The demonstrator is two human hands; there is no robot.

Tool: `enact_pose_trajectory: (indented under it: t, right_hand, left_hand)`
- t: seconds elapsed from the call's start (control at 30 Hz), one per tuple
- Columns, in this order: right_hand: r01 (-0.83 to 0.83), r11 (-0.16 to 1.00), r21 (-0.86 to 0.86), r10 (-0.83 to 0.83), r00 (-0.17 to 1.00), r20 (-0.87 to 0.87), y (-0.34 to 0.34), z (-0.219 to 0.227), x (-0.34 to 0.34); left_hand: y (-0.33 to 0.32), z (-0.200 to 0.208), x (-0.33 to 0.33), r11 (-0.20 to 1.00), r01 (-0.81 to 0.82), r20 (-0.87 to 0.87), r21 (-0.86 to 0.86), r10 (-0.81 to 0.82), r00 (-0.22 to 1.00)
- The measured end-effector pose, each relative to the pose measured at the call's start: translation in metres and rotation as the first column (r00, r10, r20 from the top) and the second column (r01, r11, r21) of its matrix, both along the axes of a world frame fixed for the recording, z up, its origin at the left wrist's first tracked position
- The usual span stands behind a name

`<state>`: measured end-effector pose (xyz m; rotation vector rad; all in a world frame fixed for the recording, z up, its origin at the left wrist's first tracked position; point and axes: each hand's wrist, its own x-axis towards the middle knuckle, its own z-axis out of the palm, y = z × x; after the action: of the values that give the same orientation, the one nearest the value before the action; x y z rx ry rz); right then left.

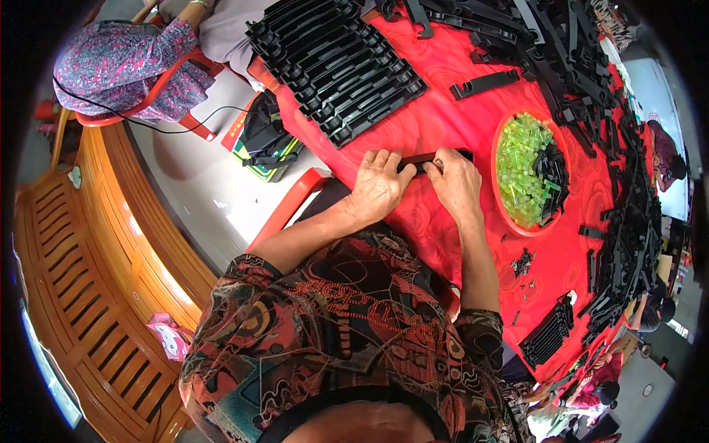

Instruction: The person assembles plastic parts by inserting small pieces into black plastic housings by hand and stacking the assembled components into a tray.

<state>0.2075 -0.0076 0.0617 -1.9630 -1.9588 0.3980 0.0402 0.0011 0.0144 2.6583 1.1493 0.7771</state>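
My left hand (380, 183) and my right hand (455, 186) meet over the red-covered table, close to its near edge. Between them lies a slim black plastic bar (419, 159). Thumb and fingers of the left pinch one end of it, while the right grips the other, which sticks out past its fingers. Just beyond my left hand a neat stack of long black plastic bars (340, 74) rests in rows. To the right of my right hand stands a red-rimmed bowl (496, 173), holding translucent yellow-green pieces (523, 166) and small black parts (552, 181).
A single black bar (484, 84) lies beyond the bowl. Loose black bars (620, 258) pile along the right side. Small dark bits (523, 263) are scattered nearer me. At far left, a seated person (133, 70) is beside a wooden bench (81, 273); a box (266, 148) sits below the table.
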Motion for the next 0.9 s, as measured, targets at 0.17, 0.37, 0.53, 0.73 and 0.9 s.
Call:
enact_pose_trajectory:
  t: [0.17,0.37,0.53,0.73,0.9]
  right_hand:
    - [0.026,1.000,-0.012,-0.026,1.000,-0.018,0.001,0.001,-0.001]
    - [0.016,1.000,0.003,-0.016,1.000,-0.005,0.001,0.000,-0.001]
    - [0.063,0.998,-0.032,-0.064,0.997,-0.052,-0.002,0.001,0.000]
    - [0.105,0.994,0.023,-0.106,0.993,0.042,-0.001,0.001,-0.003]
    - [0.141,0.990,-0.025,-0.141,0.990,-0.030,0.001,-0.001,0.002]
  left_hand:
    - [-0.006,-0.001,0.010,0.991,-0.078,0.093,0.108,0.068,0.993]
    - [-0.002,-0.004,0.019,0.995,-0.070,0.089,0.074,0.063,0.994]
    - [0.002,-0.005,0.019,0.999,-0.049,0.161,-0.009,0.050,0.986]
    - [0.006,-0.006,0.020,0.998,-0.050,0.157,-0.035,0.055,0.986]
    - [0.007,-0.006,0.020,0.998,-0.052,0.186,-0.028,0.057,0.981]
